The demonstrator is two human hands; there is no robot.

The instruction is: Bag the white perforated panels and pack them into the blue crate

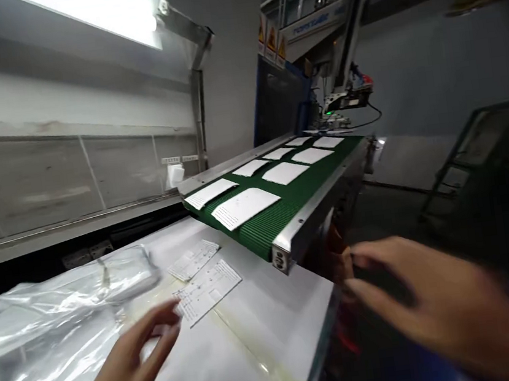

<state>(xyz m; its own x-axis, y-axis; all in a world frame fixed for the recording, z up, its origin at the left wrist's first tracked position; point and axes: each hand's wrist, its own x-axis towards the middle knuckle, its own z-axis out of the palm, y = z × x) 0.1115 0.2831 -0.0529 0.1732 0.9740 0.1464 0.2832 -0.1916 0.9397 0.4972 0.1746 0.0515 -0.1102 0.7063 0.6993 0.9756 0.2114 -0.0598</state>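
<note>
My left hand (127,360) reaches in at the lower middle, its fingertips at the near corner of a printed white paper sheet (208,292) lying on a white table (237,353). Its fingers are apart, and the sheet is not clearly gripped. A second printed sheet (193,260) lies just beyond. My right hand (430,299), blurred and with fingers spread, hangs in the dark beside the steel end of a green ribbed conveyor belt (259,230). It holds nothing visible. Several white cards lie on the belt in rows.
Clear plastic bags (57,320) lie heaped on the table's left side. The conveyor's steel side rail (322,213) runs to a machine with yellow warning signs (269,39) at the far end. A green metal rack (477,151) stands at right, and a glass-fronted panel (71,176) at left.
</note>
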